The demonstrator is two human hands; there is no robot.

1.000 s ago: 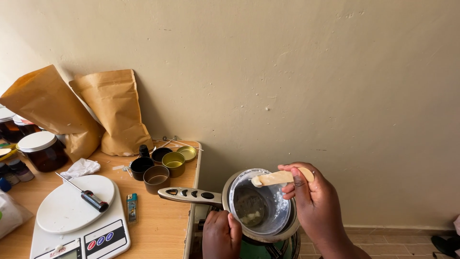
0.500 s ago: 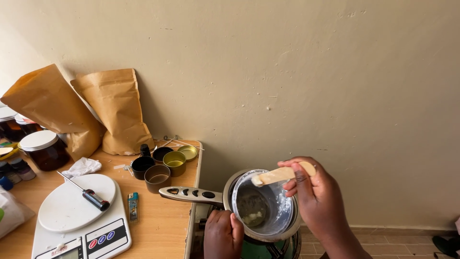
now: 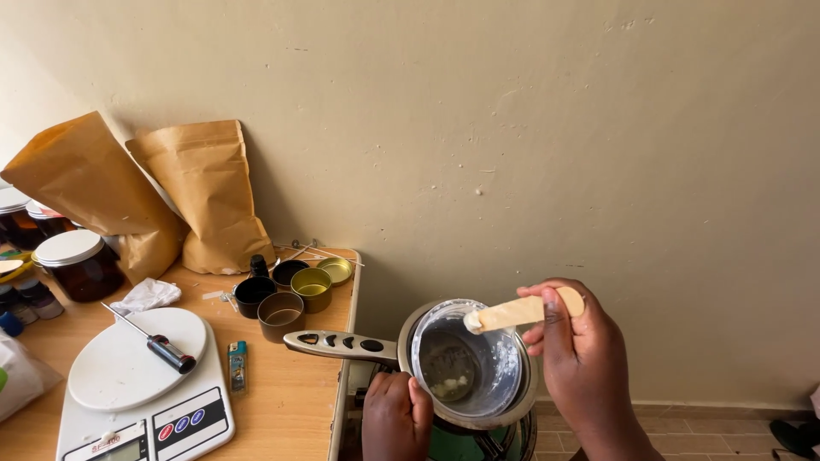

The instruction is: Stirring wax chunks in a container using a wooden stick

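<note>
Two hands: right hand [image 3: 581, 358] grip pinches wooden stick [image 3: 523, 311] over pot [image 3: 521, 401]; left hand [image 3: 395, 420] clenched, contents hidden.

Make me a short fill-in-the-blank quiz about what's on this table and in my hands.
1. The right hand holds a flat wooden ____ over the saucepan.
2. The probe thermometer lies on the white ____.
3. Two brown paper ____ lean against the wall.
4. The lighter lies on the ____.

Missing words: stick; scale; bags; table

Two paper bags [image 3: 137, 192], four tins [image 3: 295, 288], one saucepan [image 3: 427, 358].
</note>
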